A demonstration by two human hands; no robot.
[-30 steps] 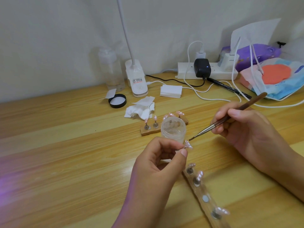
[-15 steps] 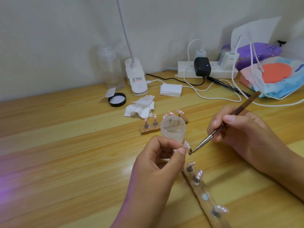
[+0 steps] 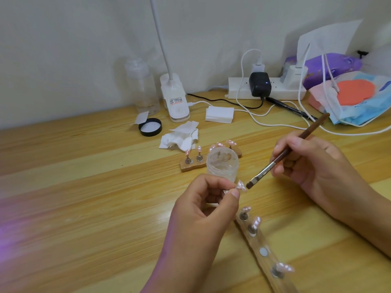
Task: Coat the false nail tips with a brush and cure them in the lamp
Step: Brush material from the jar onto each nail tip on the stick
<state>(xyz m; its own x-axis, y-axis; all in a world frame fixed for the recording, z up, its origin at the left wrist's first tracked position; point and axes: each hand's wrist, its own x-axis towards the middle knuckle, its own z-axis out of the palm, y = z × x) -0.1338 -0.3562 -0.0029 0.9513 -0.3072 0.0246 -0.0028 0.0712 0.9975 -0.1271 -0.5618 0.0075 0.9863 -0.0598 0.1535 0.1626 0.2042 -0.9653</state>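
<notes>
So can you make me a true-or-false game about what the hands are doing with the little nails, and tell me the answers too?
1. The right hand holds the brush. True.
2. The brush's bristles are dipped in the clear jar. False: they are outside it, right beside the nail tip that the left hand pinches.
3. The black lid is on the jar. False: it lies on the table, farther back.
4. The long wooden strip has one bare spot with no nail on it. True.
</notes>
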